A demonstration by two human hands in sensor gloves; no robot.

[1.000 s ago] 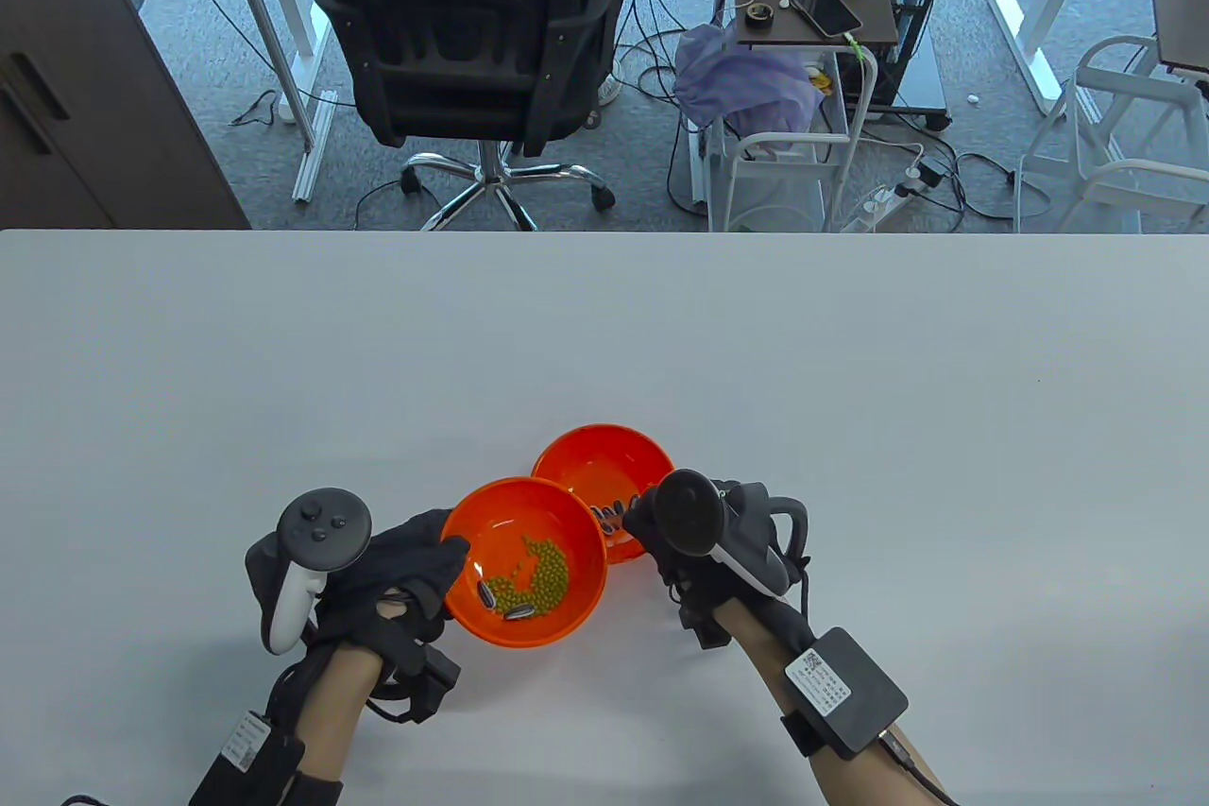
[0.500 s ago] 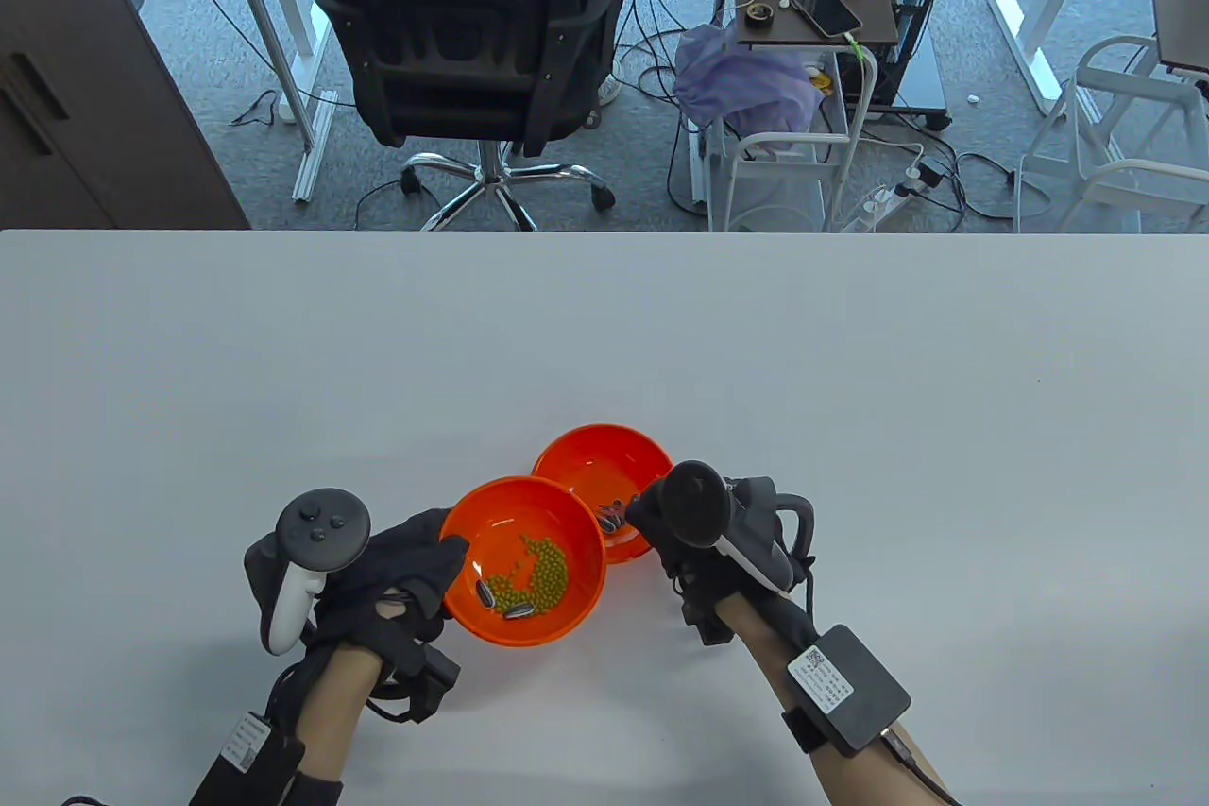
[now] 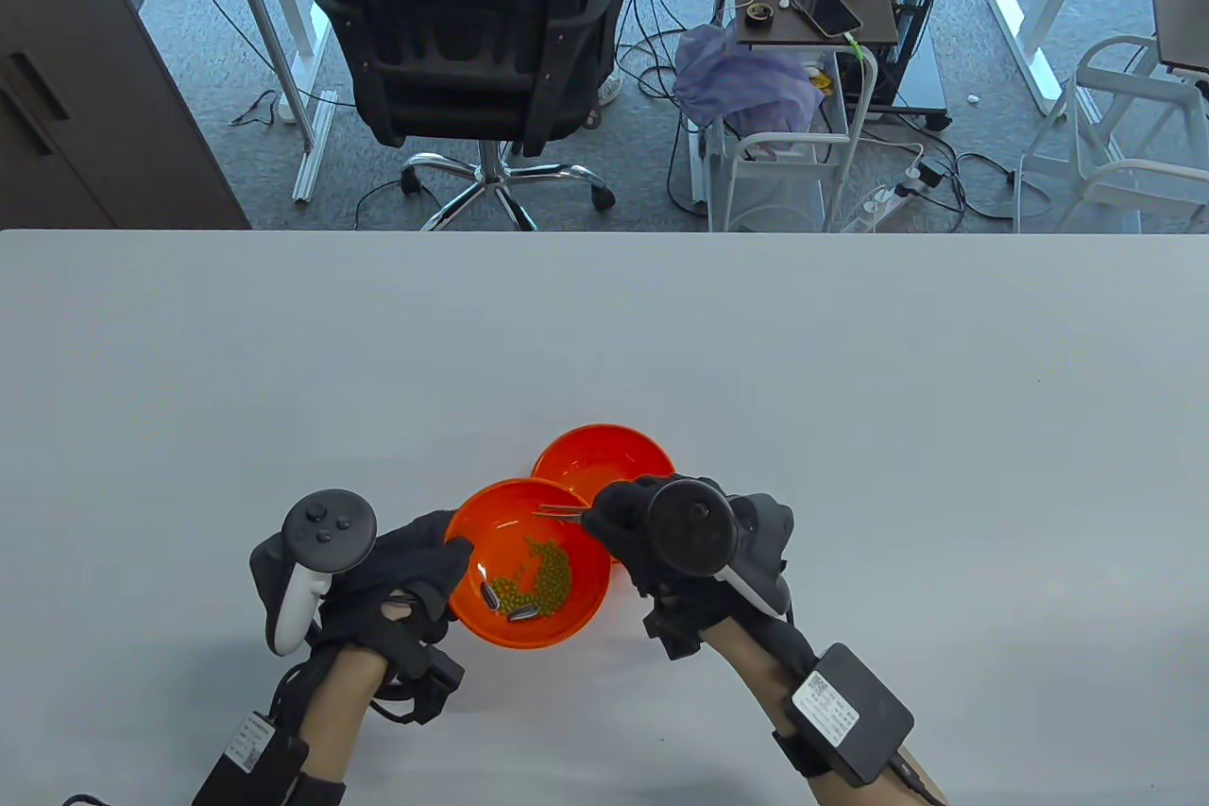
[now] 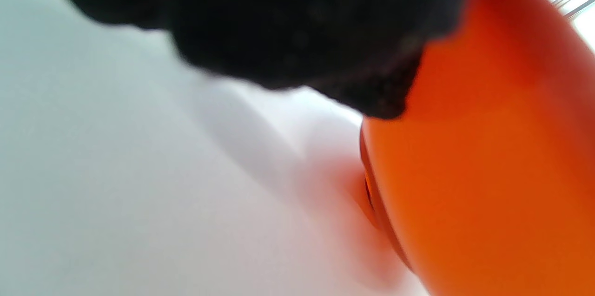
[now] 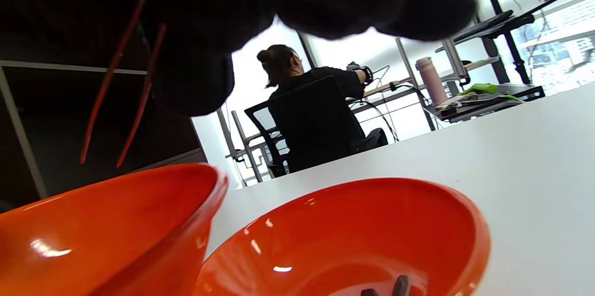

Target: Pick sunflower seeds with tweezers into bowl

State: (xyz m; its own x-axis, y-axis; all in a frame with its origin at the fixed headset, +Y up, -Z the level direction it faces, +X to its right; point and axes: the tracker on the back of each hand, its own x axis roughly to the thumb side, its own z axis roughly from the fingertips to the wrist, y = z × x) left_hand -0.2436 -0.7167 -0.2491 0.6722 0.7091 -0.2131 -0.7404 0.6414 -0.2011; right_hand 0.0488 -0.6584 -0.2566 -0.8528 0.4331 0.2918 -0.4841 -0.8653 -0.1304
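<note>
Two orange bowls touch near the table's front. The near bowl [image 3: 527, 563] holds green beans and two striped sunflower seeds [image 3: 505, 603]. My left hand [image 3: 416, 565] grips its left rim and tilts it; the left wrist view shows the fingers on its wall [image 4: 488, 170]. My right hand [image 3: 652, 532] holds thin metal tweezers [image 3: 559, 514], tips slightly apart and empty, above the near bowl's far side. They also show in the right wrist view [image 5: 123, 87]. The far bowl [image 3: 595, 456] holds a few seeds [image 5: 395, 286], mostly hidden by my right hand.
The white table [image 3: 850, 371] stretches wide around the bowls. Beyond its far edge stand an office chair [image 3: 472, 41] and a cart [image 3: 812, 12] with small items.
My right hand has moved left from over the far bowl to over the near bowl, bringing the tweezers with it. My left hand and both bowls have stayed put.
</note>
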